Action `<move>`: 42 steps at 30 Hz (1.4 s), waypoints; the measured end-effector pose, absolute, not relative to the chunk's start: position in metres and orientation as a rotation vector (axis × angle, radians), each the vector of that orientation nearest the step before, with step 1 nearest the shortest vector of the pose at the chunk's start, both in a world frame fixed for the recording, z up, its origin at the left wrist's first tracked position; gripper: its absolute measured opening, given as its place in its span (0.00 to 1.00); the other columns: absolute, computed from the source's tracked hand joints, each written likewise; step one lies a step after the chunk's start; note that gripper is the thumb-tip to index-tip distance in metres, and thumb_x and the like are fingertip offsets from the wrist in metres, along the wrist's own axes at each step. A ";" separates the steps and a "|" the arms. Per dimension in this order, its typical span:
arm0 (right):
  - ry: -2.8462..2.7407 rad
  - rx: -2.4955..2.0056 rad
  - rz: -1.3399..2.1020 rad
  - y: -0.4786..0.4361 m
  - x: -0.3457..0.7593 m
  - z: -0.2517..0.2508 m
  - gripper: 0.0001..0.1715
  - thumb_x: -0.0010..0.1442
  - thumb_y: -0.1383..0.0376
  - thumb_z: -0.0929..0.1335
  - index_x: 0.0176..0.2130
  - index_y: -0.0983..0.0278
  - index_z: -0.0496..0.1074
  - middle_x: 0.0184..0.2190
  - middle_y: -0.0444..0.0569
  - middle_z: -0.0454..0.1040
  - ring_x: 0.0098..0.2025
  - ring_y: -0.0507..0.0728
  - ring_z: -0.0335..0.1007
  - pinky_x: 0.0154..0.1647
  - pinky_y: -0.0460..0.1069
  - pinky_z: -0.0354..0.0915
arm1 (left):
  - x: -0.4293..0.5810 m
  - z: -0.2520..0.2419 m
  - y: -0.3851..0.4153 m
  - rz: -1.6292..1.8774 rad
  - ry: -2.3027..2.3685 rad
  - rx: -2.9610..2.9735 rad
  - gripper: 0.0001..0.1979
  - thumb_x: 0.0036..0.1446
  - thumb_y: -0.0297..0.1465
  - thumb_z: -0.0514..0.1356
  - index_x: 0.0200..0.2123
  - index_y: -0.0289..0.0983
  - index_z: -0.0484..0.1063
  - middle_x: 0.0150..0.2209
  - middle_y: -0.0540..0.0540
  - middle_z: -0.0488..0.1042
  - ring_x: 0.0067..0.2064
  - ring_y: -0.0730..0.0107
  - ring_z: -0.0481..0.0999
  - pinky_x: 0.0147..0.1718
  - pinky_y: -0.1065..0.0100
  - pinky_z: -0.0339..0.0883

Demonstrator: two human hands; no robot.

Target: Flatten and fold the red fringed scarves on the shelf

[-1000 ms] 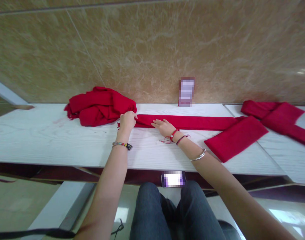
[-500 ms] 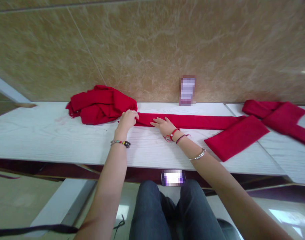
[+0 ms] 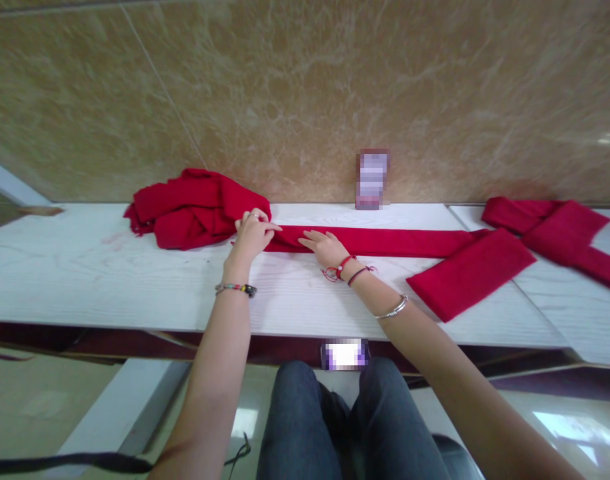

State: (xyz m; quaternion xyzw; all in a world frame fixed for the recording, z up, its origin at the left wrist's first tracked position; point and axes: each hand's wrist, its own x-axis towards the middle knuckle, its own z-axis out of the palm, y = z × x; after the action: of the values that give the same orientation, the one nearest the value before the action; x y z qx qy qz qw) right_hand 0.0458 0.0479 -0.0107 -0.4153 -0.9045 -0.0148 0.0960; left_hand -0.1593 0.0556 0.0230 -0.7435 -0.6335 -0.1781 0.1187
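Observation:
A long red scarf (image 3: 399, 242), folded into a narrow strip, lies along the white bench top. My left hand (image 3: 255, 233) rests on the strip's left end, where the cloth is slightly creased; its fingers are apart, one stretched to the right. Lying flat on the strip a little to the right is my right hand (image 3: 327, 248), fingers extended. Just behind and left of my left hand sits a crumpled red bundle of cloth (image 3: 189, 210) with fringe at its left edge. Whether the bundle joins the strip is hidden by my hand.
A folded red cloth panel (image 3: 472, 273) lies slanted at the strip's right end. Farther right is another red folded cloth (image 3: 559, 230). A blurred small rectangular item (image 3: 372, 179) leans on the marble wall (image 3: 305, 100). A phone-like lit screen (image 3: 345, 354) is below the bench's front edge.
My left hand has shifted slightly left, and its fingers have spread from a more curled pose. My right hand stays flat on the strip. The view has moved a little.

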 end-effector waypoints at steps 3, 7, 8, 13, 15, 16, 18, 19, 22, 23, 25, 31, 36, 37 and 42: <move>-2.709 -1.231 -0.034 0.048 0.046 -0.011 0.32 0.61 0.75 0.53 0.62 0.58 0.57 0.65 0.49 0.51 0.65 0.57 0.46 0.61 0.60 0.50 | -0.162 0.019 0.056 -0.426 -1.914 -2.217 0.13 0.54 0.27 0.55 0.36 0.44 0.79 0.43 0.43 0.67 0.47 0.55 0.64 0.42 0.57 0.61; -2.766 -1.228 0.002 0.048 0.047 -0.012 0.32 0.61 0.75 0.53 0.62 0.58 0.57 0.64 0.50 0.54 0.65 0.58 0.46 0.61 0.63 0.48 | -0.164 0.014 0.058 -0.348 -1.891 -2.259 0.10 0.49 0.26 0.59 0.33 0.42 0.77 0.48 0.44 0.67 0.50 0.53 0.64 0.44 0.56 0.60; -2.762 -1.231 0.008 0.048 0.047 -0.012 0.32 0.61 0.75 0.53 0.62 0.59 0.57 0.64 0.50 0.54 0.65 0.58 0.47 0.61 0.62 0.48 | -0.163 0.014 0.058 -0.367 -1.863 -2.260 0.09 0.49 0.25 0.58 0.32 0.41 0.77 0.48 0.44 0.68 0.50 0.53 0.64 0.45 0.55 0.59; -2.624 -1.280 0.063 0.050 0.046 -0.009 0.32 0.61 0.76 0.52 0.62 0.62 0.58 0.64 0.51 0.55 0.63 0.55 0.51 0.61 0.57 0.51 | -0.155 0.022 0.056 -0.510 -1.784 -2.252 0.11 0.50 0.21 0.53 0.34 0.38 0.72 0.40 0.45 0.73 0.46 0.60 0.70 0.43 0.61 0.59; -2.528 -1.294 0.040 0.050 0.046 -0.007 0.33 0.61 0.77 0.52 0.62 0.63 0.58 0.65 0.52 0.52 0.64 0.55 0.50 0.61 0.55 0.52 | -0.153 0.025 0.056 -0.593 -1.773 -2.179 0.12 0.50 0.20 0.51 0.35 0.38 0.71 0.41 0.43 0.72 0.47 0.59 0.69 0.43 0.62 0.59; -2.504 -1.283 0.010 0.049 0.046 -0.006 0.33 0.61 0.77 0.52 0.62 0.62 0.57 0.65 0.51 0.51 0.65 0.56 0.48 0.61 0.56 0.51 | -0.153 0.024 0.057 -0.626 -1.769 -2.138 0.13 0.51 0.20 0.51 0.35 0.38 0.70 0.41 0.43 0.72 0.48 0.58 0.69 0.43 0.61 0.58; -2.546 -1.235 -0.049 0.048 0.045 -0.006 0.33 0.61 0.76 0.53 0.62 0.59 0.57 0.66 0.49 0.48 0.67 0.58 0.42 0.62 0.61 0.48 | -0.153 0.022 0.057 -0.629 -1.781 -2.088 0.13 0.52 0.20 0.50 0.35 0.39 0.71 0.40 0.42 0.72 0.48 0.57 0.69 0.43 0.60 0.58; -2.606 -1.212 -0.060 0.047 0.045 -0.007 0.32 0.62 0.75 0.53 0.62 0.57 0.58 0.66 0.48 0.49 0.67 0.59 0.40 0.61 0.64 0.47 | -0.153 0.020 0.058 -0.588 -1.798 -2.092 0.13 0.52 0.20 0.49 0.33 0.39 0.71 0.39 0.43 0.72 0.47 0.57 0.69 0.43 0.59 0.58; -2.789 -1.195 -0.027 0.046 0.045 -0.011 0.33 0.62 0.75 0.53 0.62 0.55 0.57 0.65 0.46 0.51 0.66 0.60 0.42 0.60 0.67 0.46 | -0.155 0.013 0.057 -0.388 -1.867 -2.156 0.14 0.50 0.19 0.50 0.29 0.39 0.72 0.36 0.43 0.73 0.45 0.58 0.71 0.40 0.59 0.59; -2.813 -1.205 -0.015 0.047 0.044 -0.012 0.33 0.62 0.75 0.53 0.63 0.54 0.55 0.65 0.45 0.51 0.66 0.59 0.42 0.61 0.67 0.46 | -0.156 0.012 0.056 -0.342 -1.887 -2.163 0.14 0.50 0.18 0.50 0.29 0.39 0.72 0.36 0.43 0.73 0.45 0.57 0.71 0.40 0.59 0.59; -2.816 -1.214 -0.014 0.048 0.044 -0.015 0.33 0.62 0.74 0.53 0.63 0.54 0.53 0.65 0.44 0.50 0.67 0.58 0.42 0.61 0.66 0.46 | -0.158 0.009 0.056 -0.330 -1.907 -2.150 0.16 0.48 0.18 0.51 0.33 0.39 0.73 0.39 0.43 0.73 0.46 0.56 0.70 0.39 0.59 0.60; -2.771 -1.206 -0.007 0.049 0.043 -0.014 0.30 0.64 0.72 0.52 0.62 0.56 0.56 0.64 0.46 0.53 0.65 0.58 0.46 0.60 0.66 0.48 | -0.163 0.010 0.059 -0.315 -1.792 -2.344 0.14 0.47 0.22 0.56 0.36 0.42 0.74 0.44 0.44 0.70 0.50 0.53 0.66 0.44 0.56 0.60; -2.681 -1.185 -0.037 0.048 0.041 -0.010 0.30 0.63 0.73 0.52 0.62 0.61 0.57 0.64 0.49 0.55 0.65 0.57 0.48 0.61 0.62 0.49 | -0.163 0.018 0.059 -0.506 -1.683 -2.252 0.12 0.52 0.23 0.52 0.33 0.40 0.75 0.39 0.44 0.72 0.47 0.58 0.68 0.47 0.58 0.57; -2.658 -1.174 -0.062 0.048 0.040 -0.010 0.30 0.63 0.74 0.52 0.62 0.62 0.56 0.64 0.50 0.54 0.65 0.57 0.47 0.61 0.62 0.48 | -0.162 0.018 0.059 -0.551 -1.670 -2.212 0.13 0.52 0.22 0.52 0.34 0.39 0.75 0.39 0.44 0.72 0.47 0.59 0.68 0.47 0.58 0.57; -2.730 -1.176 -0.054 0.046 0.039 -0.013 0.28 0.64 0.70 0.53 0.62 0.59 0.57 0.64 0.48 0.54 0.66 0.59 0.45 0.61 0.66 0.47 | -0.156 0.012 0.056 -0.379 -1.801 -2.229 0.12 0.51 0.21 0.54 0.31 0.39 0.75 0.39 0.44 0.73 0.46 0.57 0.68 0.45 0.57 0.58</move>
State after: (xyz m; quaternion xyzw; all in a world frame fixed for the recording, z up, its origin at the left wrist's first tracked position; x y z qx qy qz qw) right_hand 0.0390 0.0464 -0.0130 -0.3941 -0.9150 -0.0183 0.0845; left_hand -0.1564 0.0558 0.0124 -0.7651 -0.6182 -0.1301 0.1251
